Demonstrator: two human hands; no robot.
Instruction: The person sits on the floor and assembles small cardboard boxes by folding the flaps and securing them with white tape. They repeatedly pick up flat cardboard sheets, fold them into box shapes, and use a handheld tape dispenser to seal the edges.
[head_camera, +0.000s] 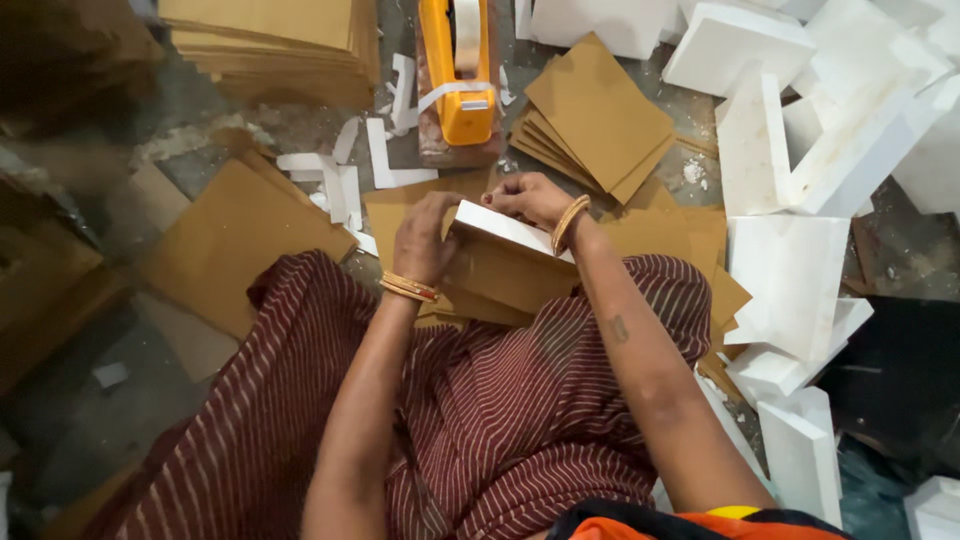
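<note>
Over the lap, the left hand and right hand both close their fingers on a white foam slab wrapped in brown card, near an orange tape dispenser.

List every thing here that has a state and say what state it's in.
Left hand: fingers closed on the white foam piece.
Right hand: gripping its far edge.
White foam piece: held, tilted, over brown card.
Tape dispenser: lying on the floor, tape end loose.
Brown card stack: fanned out.
Foam blocks: piled loosely.
</note>
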